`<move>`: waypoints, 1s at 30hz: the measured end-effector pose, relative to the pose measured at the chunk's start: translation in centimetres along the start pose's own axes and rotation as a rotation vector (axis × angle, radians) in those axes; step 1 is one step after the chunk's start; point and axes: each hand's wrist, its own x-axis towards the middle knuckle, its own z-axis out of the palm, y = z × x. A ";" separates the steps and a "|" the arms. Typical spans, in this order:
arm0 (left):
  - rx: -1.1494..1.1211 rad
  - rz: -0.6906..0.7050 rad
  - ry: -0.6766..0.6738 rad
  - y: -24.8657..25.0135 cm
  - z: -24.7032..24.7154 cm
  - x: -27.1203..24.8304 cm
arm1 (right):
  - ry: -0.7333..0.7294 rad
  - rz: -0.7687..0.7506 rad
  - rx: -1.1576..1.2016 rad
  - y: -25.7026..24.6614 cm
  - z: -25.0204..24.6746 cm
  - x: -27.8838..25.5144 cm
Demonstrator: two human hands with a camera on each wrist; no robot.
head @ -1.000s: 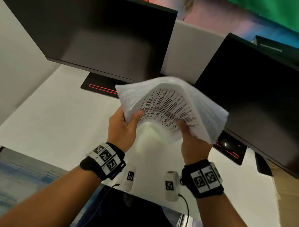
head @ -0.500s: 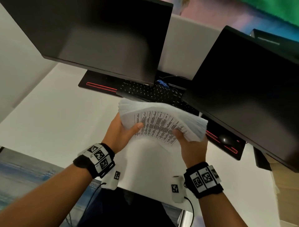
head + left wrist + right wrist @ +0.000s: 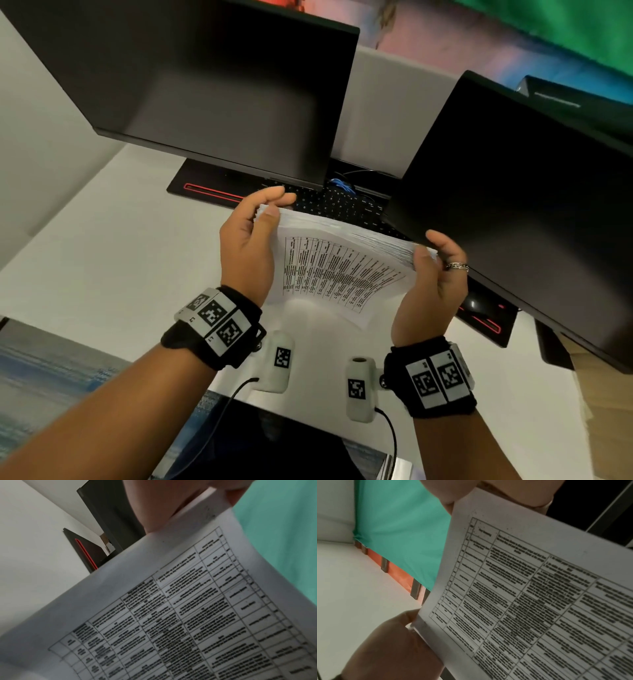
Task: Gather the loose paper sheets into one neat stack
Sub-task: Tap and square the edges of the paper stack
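A thick stack of white paper sheets [image 3: 337,270] with a printed table on its near face stands tilted on edge above the white desk [image 3: 102,260]. My left hand [image 3: 255,233] holds its left edge, thumb on the near face and fingers curled over the top corner. My right hand [image 3: 433,270] holds the right edge the same way, a ring on one finger. Both wrist views show the printed sheet [image 3: 188,608] [image 3: 539,595] close up, with fingertips [image 3: 164,507] [image 3: 453,492] pinching its upper edge. The stack's far side is hidden.
Two dark monitors [image 3: 212,85] [image 3: 534,205] stand close behind the stack. A black keyboard [image 3: 335,202] lies under them on a black mat with red trim [image 3: 205,188]. A black mouse [image 3: 474,305] sits at the right. The desk's front edge runs just below my wrists.
The fanned, uneven bundle has been lowered toward the desk and squared up. Both hands slid from its lower edge out to the left and right sides.
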 end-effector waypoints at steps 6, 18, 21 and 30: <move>-0.080 -0.093 0.000 0.5 0.2 0.5 | 0.083 0.008 -0.005 -0.2 0.5 0.5; 0.302 -0.088 -0.364 -2.3 -1.7 1.5 | -0.267 0.043 0.034 2.2 -1.5 1.8; 0.251 -0.109 -0.362 -2.7 -2.0 2.1 | -0.284 0.097 0.017 2.8 -2.0 2.9; 0.118 -0.216 -0.371 -2.6 -3.0 3.0 | -0.378 0.214 -0.179 3.1 -0.9 3.1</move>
